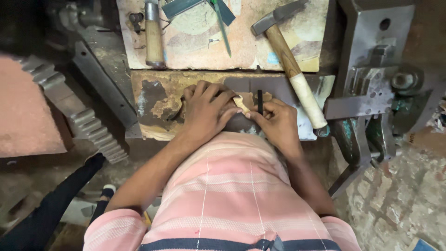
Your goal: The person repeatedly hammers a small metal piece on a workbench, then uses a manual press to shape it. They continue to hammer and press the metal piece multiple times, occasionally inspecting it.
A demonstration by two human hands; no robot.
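Pale wood piece (241,103) lies pinned under the left hand (204,111), just beside the hammer (290,65); the right hand (278,122) pinches a dark punch (259,102). A slip could jab fingers.

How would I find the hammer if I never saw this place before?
Look at the worn workbench in front of the person, then just past the right hand. The hammer lies slanted there, grey metal head pointing away. It is the only tool whose brown wooden handle ends in a pale, whitish grip.
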